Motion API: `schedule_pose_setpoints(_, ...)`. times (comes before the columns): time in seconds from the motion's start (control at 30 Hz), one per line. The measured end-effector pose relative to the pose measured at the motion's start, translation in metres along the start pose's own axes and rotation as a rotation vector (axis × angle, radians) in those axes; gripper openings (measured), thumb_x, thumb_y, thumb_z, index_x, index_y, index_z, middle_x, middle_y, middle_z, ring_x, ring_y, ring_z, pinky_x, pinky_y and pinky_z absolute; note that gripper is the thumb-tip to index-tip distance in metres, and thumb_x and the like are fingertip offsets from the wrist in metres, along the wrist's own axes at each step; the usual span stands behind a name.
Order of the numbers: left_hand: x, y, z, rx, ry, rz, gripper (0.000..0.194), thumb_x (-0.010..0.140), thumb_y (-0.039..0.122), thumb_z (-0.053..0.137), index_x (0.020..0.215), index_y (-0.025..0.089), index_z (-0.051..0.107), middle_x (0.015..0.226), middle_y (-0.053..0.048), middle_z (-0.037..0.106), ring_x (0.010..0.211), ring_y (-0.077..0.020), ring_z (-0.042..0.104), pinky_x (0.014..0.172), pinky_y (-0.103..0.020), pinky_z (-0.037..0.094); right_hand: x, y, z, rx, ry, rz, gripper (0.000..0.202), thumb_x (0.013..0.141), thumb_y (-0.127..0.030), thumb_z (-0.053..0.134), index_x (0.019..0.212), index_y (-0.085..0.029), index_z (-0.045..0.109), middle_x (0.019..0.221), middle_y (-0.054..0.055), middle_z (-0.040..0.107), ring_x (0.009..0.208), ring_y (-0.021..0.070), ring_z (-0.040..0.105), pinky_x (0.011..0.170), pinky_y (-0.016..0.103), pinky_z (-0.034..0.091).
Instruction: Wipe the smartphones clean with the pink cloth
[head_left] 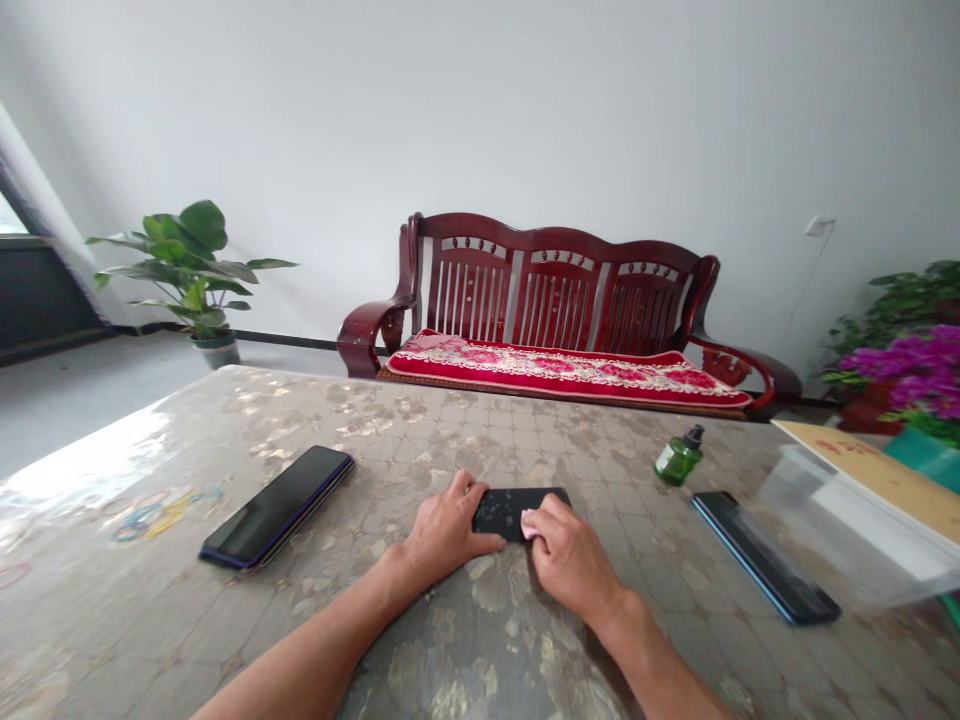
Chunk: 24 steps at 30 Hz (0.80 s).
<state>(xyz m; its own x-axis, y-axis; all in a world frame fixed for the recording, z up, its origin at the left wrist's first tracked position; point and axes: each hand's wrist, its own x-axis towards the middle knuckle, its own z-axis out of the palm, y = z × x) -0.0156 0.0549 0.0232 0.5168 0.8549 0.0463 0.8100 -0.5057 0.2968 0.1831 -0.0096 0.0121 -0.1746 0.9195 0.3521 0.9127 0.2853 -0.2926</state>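
A black phone point(517, 508) lies flat in the middle of the patterned table point(465, 640), its screen speckled. My left hand point(446, 530) rests on the phone's left end, fingers curled over its edge, pinning it down. My right hand point(570, 560) presses a small pale cloth or wipe point(529, 522) against the phone's near right part. Most of the wipe is hidden under my fingers.
A second dark phone point(279, 505) lies to the left, a third point(765, 555) to the right. A small green bottle point(679, 458) stands behind it. A clear plastic box point(847, 520) sits at the right edge. Coloured rubber bands point(154, 512) lie far left. A wooden bench point(555, 330) stands beyond.
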Motion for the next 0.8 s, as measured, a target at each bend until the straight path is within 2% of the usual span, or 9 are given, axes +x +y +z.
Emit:
schedule_pose_setpoints(0.1, 0.000, 0.000, 0.000, 0.001, -0.008, -0.015, 0.052, 0.077, 0.050, 0.070, 0.121, 0.027, 0.056, 0.123, -0.005, 0.054, 0.102, -0.0248, 0.064, 0.084, -0.031, 0.051, -0.001, -0.005, 0.001, -0.004, -0.015, -0.011, 0.028, 0.077, 0.001, 0.046, 0.081, -0.021, 0.064, 0.087, 0.002, 0.058, 0.083, 0.0138, 0.057, 0.074, 0.021, 0.038)
schedule_pose_setpoints(0.27, 0.000, 0.000, 0.000, -0.003, 0.000, -0.008, 0.052, 0.076, 0.052, 0.071, 0.120, 0.027, 0.056, 0.122, -0.005, 0.055, 0.100, -0.0255, 0.064, 0.081, -0.031, 0.051, 0.002, 0.020, -0.009, -0.161, 0.034, 0.195, 0.025, 0.077, 0.000, 0.049, 0.077, -0.021, 0.063, 0.084, 0.001, 0.060, 0.077, 0.0136, 0.057, 0.068, 0.023, 0.035)
schedule_pose_setpoints(0.33, 0.000, 0.000, 0.000, -0.006, 0.004, 0.001, 0.052, 0.076, 0.052, 0.071, 0.119, 0.026, 0.056, 0.121, -0.005, 0.055, 0.099, -0.0254, 0.065, 0.080, -0.031, 0.051, 0.001, 0.025, -0.011, -0.191, 0.039, 0.232, 0.025, 0.077, 0.000, 0.049, 0.075, -0.021, 0.063, 0.083, 0.002, 0.059, 0.076, 0.0137, 0.056, 0.067, 0.023, 0.035)
schedule_pose_setpoints(0.4, 0.000, 0.000, 0.000, -0.006, 0.011, 0.003, 0.052, 0.076, 0.051, 0.071, 0.119, 0.026, 0.056, 0.121, -0.005, 0.056, 0.099, -0.0252, 0.065, 0.081, -0.031, 0.051, -0.001, 0.019, -0.009, -0.167, 0.034, 0.203, 0.025, 0.076, 0.001, 0.048, 0.076, -0.021, 0.062, 0.084, 0.002, 0.059, 0.077, 0.0139, 0.056, 0.068, 0.023, 0.035)
schedule_pose_setpoints(0.6, -0.001, 0.000, 0.000, -0.010, 0.021, 0.009, 0.051, 0.078, 0.052, 0.069, 0.119, 0.025, 0.056, 0.119, -0.006, 0.056, 0.099, -0.0247, 0.065, 0.080, -0.030, 0.051, -0.001, -0.018, 0.006, -0.021, -0.021, -0.068, 0.027, 0.080, 0.000, 0.046, 0.083, -0.021, 0.063, 0.088, 0.002, 0.058, 0.085, 0.0148, 0.056, 0.077, 0.023, 0.039)
schedule_pose_setpoints(0.67, -0.001, 0.000, 0.001, -0.005, 0.022, 0.013, 0.051, 0.078, 0.052, 0.069, 0.119, 0.024, 0.056, 0.119, -0.006, 0.056, 0.099, -0.0247, 0.065, 0.079, -0.030, 0.051, 0.001, -0.017, 0.005, -0.033, -0.018, -0.052, 0.026, 0.079, 0.000, 0.047, 0.081, -0.021, 0.063, 0.087, 0.002, 0.058, 0.083, 0.0146, 0.056, 0.076, 0.023, 0.039)
schedule_pose_setpoints(0.8, 0.000, -0.002, 0.002, 0.006, 0.030, 0.013, 0.052, 0.077, 0.051, 0.070, 0.120, 0.026, 0.055, 0.120, -0.005, 0.056, 0.099, -0.0245, 0.065, 0.080, -0.030, 0.051, 0.003, 0.006, -0.003, -0.133, 0.031, 0.122, 0.026, 0.077, 0.000, 0.049, 0.079, -0.021, 0.064, 0.084, 0.002, 0.059, 0.080, 0.0145, 0.057, 0.071, 0.023, 0.037)
